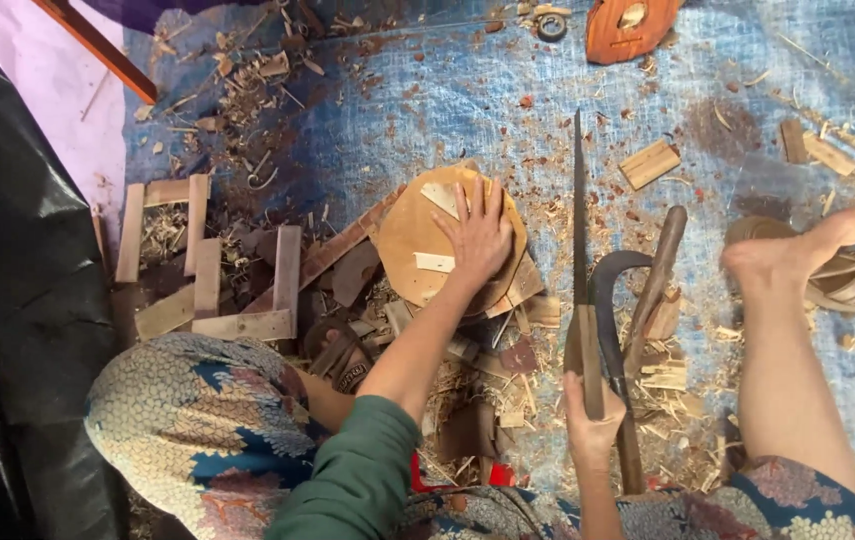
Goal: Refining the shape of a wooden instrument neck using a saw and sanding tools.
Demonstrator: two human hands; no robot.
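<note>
My left hand (pixel 477 235) lies flat with fingers spread on a round wooden disc (pixel 417 235) resting on a pile of offcuts on the blue tarp. My right hand (pixel 590 425) is closed around the wooden handle of a long straight blade (pixel 579 210) that points away from me, its tip near the middle of the tarp. A curved sickle (pixel 612 320) with a brown wooden handle lies right beside that blade, to its right. My bare right foot (pixel 807 250) rests on a sandal at the right.
A blue tarp (pixel 447 90) strewn with wood chips and shavings covers the floor. Flat wooden slats (pixel 202 265) lie at the left, a small wood block (pixel 649 163) near the middle, a reddish carved wooden piece (pixel 627 25) at the top. Black plastic sheeting (pixel 7 300) hangs along the left.
</note>
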